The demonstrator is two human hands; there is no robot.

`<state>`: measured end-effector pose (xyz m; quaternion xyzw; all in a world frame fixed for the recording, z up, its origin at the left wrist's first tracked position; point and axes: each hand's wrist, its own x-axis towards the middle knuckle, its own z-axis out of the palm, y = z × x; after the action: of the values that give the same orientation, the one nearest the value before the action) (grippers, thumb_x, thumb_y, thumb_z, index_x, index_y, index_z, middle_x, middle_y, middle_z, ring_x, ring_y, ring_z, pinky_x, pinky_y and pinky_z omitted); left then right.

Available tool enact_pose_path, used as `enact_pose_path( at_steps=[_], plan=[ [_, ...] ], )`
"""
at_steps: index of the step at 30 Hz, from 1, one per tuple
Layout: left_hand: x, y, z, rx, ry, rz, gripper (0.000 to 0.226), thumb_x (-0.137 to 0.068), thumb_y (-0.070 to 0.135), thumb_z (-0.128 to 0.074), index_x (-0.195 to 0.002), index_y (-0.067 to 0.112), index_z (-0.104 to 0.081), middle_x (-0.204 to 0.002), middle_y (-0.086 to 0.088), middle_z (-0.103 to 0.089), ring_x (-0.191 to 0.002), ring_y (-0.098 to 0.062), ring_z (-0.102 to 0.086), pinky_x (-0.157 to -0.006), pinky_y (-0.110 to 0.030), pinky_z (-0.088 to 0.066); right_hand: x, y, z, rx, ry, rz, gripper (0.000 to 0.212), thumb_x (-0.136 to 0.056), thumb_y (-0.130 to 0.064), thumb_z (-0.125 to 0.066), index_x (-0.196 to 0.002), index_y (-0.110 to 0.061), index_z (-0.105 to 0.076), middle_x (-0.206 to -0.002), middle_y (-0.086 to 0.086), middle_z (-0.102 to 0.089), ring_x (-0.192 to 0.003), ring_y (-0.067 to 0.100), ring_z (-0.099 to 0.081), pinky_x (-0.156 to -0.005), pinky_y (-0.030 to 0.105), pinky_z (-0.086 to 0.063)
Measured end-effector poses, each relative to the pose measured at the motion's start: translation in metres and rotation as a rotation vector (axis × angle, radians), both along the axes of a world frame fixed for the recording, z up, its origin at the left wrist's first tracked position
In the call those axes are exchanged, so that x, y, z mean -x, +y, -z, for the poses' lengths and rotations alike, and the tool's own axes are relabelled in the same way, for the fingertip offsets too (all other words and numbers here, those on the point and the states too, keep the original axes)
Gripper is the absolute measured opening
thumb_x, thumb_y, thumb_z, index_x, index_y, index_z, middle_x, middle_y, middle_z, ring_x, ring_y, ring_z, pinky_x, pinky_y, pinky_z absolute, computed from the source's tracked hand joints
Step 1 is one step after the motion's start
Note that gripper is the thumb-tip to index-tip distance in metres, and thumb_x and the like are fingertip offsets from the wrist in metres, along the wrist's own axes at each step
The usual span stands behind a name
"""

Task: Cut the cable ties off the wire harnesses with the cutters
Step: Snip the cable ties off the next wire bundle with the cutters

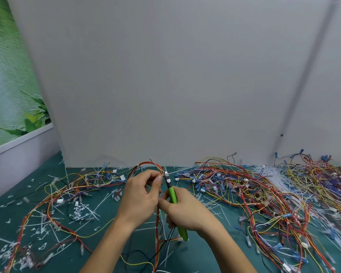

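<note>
Between the hands, above the bench (110, 219), left hand (140, 196) pinches the wire harness (146, 166) loop; right hand (185, 209) grips the green cutters (172, 194), blades just beside the fingertips. Wires look light, floppy; best pinched close beside the tie.

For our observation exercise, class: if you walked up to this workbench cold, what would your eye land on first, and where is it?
First, the bright green-handled cutters at centre, gripped in the right hand, tips at a red and yellow wire harness pinched up by the left hand. Next, the big tangle of coloured wires heaped across the right of the green table. White cut cable ties litter the left.
</note>
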<state>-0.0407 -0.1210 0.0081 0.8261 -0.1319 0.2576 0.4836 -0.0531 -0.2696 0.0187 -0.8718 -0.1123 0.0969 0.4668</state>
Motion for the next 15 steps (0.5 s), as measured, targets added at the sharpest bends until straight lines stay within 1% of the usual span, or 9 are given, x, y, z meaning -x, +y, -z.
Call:
enact_pose_path(
  at_steps=[2, 3, 5, 6, 7, 11, 13, 15],
  plan=[
    [0.0005, 0.0, -0.0003, -0.006, 0.003, -0.001, 0.009, -0.098, 0.018, -0.065, -0.095, 0.02, -0.072, -0.078, 0.011, -0.07, -0.076, -0.01, -0.067, -0.07, -0.039, -0.057, -0.0002, -0.0004, 0.0007, 0.005, 0.003, 0.003, 0.026, -0.097, -0.042, -0.058, -0.098, -0.016, -0.058, -0.073, 0.0, -0.063, -0.066, 0.018, -0.065, -0.081, 0.053, -0.062],
    [0.0008, -0.0003, -0.0004, -0.007, 0.006, -0.001, 0.008, -0.098, 0.019, -0.065, -0.095, 0.021, -0.072, -0.077, 0.012, -0.07, -0.076, -0.01, -0.067, -0.07, -0.038, -0.057, 0.0, -0.0006, 0.0007, 0.007, 0.003, 0.0, 0.024, -0.097, -0.04, -0.057, -0.097, -0.016, -0.058, -0.073, 0.001, -0.063, -0.065, 0.018, -0.065, -0.078, 0.05, -0.062],
    [0.001, -0.0009, -0.0006, -0.007, 0.015, 0.0, 0.009, -0.098, 0.019, -0.065, -0.093, 0.021, -0.072, -0.077, 0.011, -0.07, -0.076, -0.01, -0.067, -0.069, -0.039, -0.056, 0.0004, -0.0009, 0.0001, 0.004, -0.005, -0.006, 0.022, -0.1, -0.035, -0.055, -0.095, -0.014, -0.058, -0.071, 0.003, -0.062, -0.058, 0.018, -0.065, -0.067, 0.044, -0.061],
    [0.001, -0.0009, -0.0005, -0.005, 0.02, 0.001, 0.009, -0.098, 0.019, -0.065, -0.093, 0.021, -0.072, -0.078, 0.011, -0.07, -0.075, -0.011, -0.067, -0.069, -0.04, -0.056, 0.0004, -0.001, -0.0001, 0.004, -0.013, -0.003, 0.023, -0.102, -0.033, -0.054, -0.095, -0.011, -0.058, -0.07, 0.004, -0.062, -0.056, 0.019, -0.065, -0.064, 0.044, -0.06],
    [0.0006, -0.001, -0.0005, -0.004, 0.023, 0.0, 0.009, -0.098, 0.018, -0.065, -0.093, 0.021, -0.072, -0.078, 0.011, -0.07, -0.075, -0.011, -0.067, -0.069, -0.039, -0.056, 0.0003, -0.001, -0.0001, 0.008, -0.023, 0.002, 0.023, -0.103, -0.031, -0.053, -0.094, -0.01, -0.058, -0.07, 0.005, -0.062, -0.055, 0.02, -0.065, -0.064, 0.045, -0.06],
    [0.0004, -0.0005, -0.0008, -0.009, 0.032, -0.007, 0.009, -0.098, 0.018, -0.065, -0.093, 0.022, -0.072, -0.078, 0.012, -0.07, -0.077, -0.009, -0.067, -0.07, -0.033, -0.056, -0.0001, -0.0008, 0.0, 0.04, -0.043, 0.02, 0.025, -0.105, -0.031, -0.053, -0.093, -0.01, -0.059, -0.072, 0.008, -0.062, -0.061, 0.024, -0.064, -0.071, 0.052, -0.06],
    [0.0008, -0.0008, -0.0007, -0.011, 0.038, -0.007, 0.009, -0.098, 0.019, -0.065, -0.093, 0.022, -0.072, -0.077, 0.012, -0.07, -0.077, -0.009, -0.067, -0.07, -0.031, -0.056, -0.0001, -0.0003, 0.0003, 0.039, -0.037, 0.016, 0.027, -0.105, -0.031, -0.053, -0.095, -0.007, -0.058, -0.072, 0.008, -0.063, -0.058, 0.023, -0.066, -0.07, 0.05, -0.06],
    [0.0009, -0.0012, -0.0005, -0.008, 0.045, -0.009, 0.009, -0.098, 0.019, -0.065, -0.093, 0.023, -0.071, -0.076, 0.012, -0.069, -0.077, -0.007, -0.067, -0.07, -0.03, -0.056, 0.0003, 0.0001, 0.0002, 0.04, -0.025, -0.008, 0.027, -0.104, -0.032, -0.052, -0.093, -0.008, -0.058, -0.07, 0.009, -0.065, -0.058, 0.023, -0.069, -0.069, 0.049, -0.06]
  ],
)
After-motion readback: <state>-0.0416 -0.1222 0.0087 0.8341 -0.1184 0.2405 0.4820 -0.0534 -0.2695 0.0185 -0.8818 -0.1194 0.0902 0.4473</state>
